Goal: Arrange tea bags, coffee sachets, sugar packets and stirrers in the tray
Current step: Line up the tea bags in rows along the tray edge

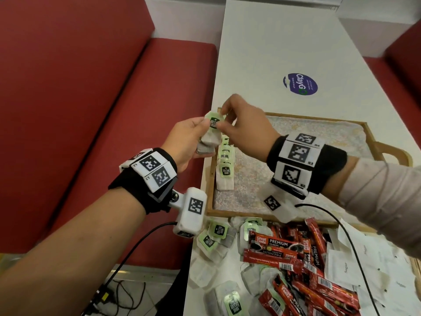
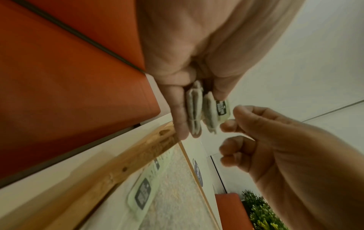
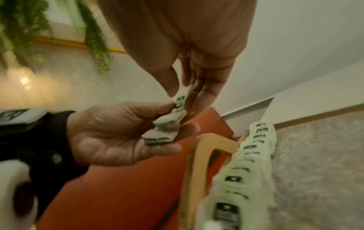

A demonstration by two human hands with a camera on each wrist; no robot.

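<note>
My left hand (image 1: 200, 133) grips a small stack of tea bags (image 1: 208, 143) just left of the wooden tray (image 1: 284, 115), above the table edge. My right hand (image 1: 222, 120) pinches the green tag of the top tea bag (image 1: 213, 121) between thumb and fingers. In the right wrist view that tag (image 3: 180, 100) sits in the right hand's pinch, and the stack (image 3: 163, 132) lies on the left hand's fingers (image 3: 173, 149). In the left wrist view the stack (image 2: 195, 112) is clamped between thumb and fingers. A row of tea bags (image 1: 225, 160) lines the tray's left side.
In front of the tray lie loose tea bags (image 1: 213, 236), red coffee sachets (image 1: 296, 258) and white sugar packets (image 1: 346, 265). A blue round sticker (image 1: 300, 84) marks the white table beyond. A red bench (image 1: 91, 110) runs along the left. Cables hang from both wrist cameras.
</note>
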